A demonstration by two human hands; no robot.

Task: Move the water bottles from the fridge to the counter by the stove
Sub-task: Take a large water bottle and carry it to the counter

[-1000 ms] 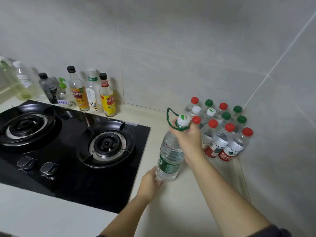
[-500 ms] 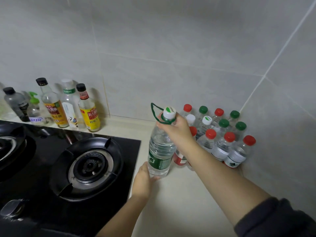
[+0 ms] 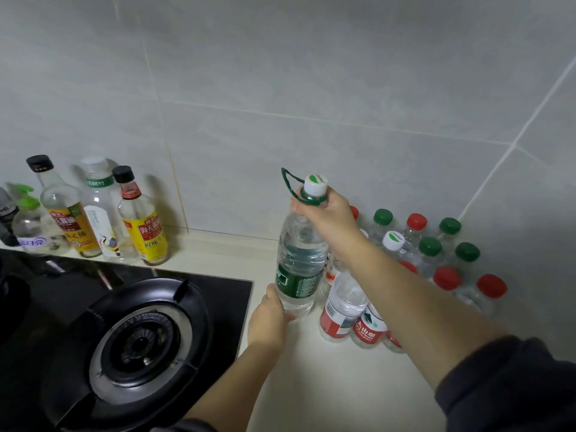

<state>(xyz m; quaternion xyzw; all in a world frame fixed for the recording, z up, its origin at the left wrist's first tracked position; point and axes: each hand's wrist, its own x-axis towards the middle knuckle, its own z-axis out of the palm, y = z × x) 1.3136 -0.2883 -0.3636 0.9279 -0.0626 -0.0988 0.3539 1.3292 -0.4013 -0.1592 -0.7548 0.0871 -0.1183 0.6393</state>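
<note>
As the big water bottle (image 3: 299, 263) swings from its tilt of a second ago to nearly upright, it comes in just beside the small bottles (image 3: 430, 247) packed at its three o'clock! The right hand (image 3: 327, 216) is clamped round the neck under the white cap, and the left hand (image 3: 269, 319) cups the base from seven o'clock. The stove (image 3: 140, 338) sits off at nine o'clock. Whether the base touches the counter (image 3: 327, 385) I can't tell, but set-down looks close!
</note>
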